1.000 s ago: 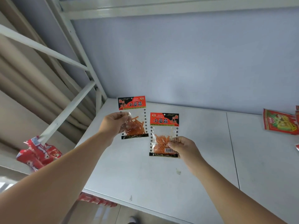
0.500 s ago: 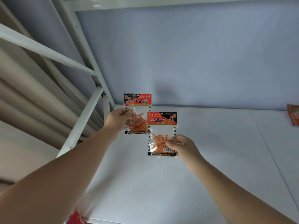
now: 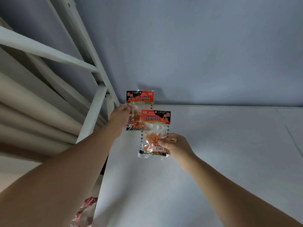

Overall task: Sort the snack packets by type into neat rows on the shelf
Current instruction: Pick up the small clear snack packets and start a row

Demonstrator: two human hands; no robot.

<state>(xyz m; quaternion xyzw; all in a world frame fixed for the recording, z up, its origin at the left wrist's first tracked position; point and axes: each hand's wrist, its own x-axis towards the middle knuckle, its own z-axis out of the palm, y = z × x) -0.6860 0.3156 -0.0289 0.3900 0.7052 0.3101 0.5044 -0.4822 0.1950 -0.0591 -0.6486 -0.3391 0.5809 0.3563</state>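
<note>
Step in hand: Two packets of the same type are being carried to the back left corner of the shelf. This is judged to be the placing of one pair into a row.
Left hand: The left hand is curled on the left edge of the rear packet, which is pinched between the thumb and the fingers.
Right hand: The right hand is closed in a pinch on the right edge of the front packet, near the barcode.
Rear packet: It is held upright, just in front of the back wall and beside the shelf frame. Whether its lower edge touches the shelf cannot be told.
Front packet: It is held upright, nearer to the camera. Its upper left part covers the lower right part of the rear packet. It appears to be above the shelf and not on it.
Other things: A red wrapper is seen below the front left edge of the shelf, blurred.
Progress: Both packets are in the hands and not yet released, so this pair is judged as not yet sorted.
Next move: The rear packet is probably to be set down first in the corner, and the front packet is then to be laid next to it, with the edges aligned and the red tops turned the same way. The film looks thin and smooth, so each packet should be released only when it is supported.
</note>
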